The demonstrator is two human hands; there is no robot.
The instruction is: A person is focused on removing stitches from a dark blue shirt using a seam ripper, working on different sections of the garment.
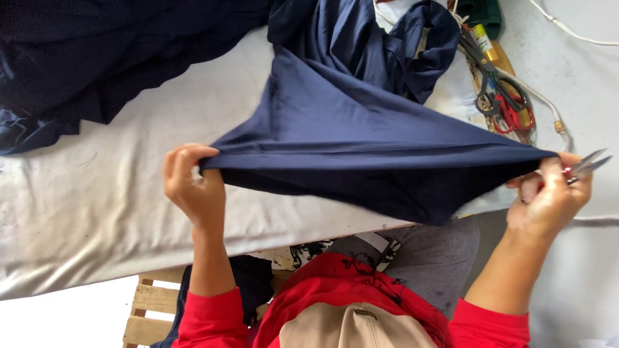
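A white table (97, 200) is filling most of the view, and a dark fabric heap (97, 58) is lying across its far left corner. Over the middle, the navy cloth (361, 148) is being stretched taut between both hands, its far end bunching up toward the top edge. The left hand (192, 187) is pinching one corner, fingers clamped shut on the edge. The right hand (549, 196) is gripping the opposite corner tight, and it is also holding small snips (588, 164), blades poking out to the right. Beyond that hand, big scissors (500, 90) with dark and red handles are resting on the table beside a white cord (548, 103).
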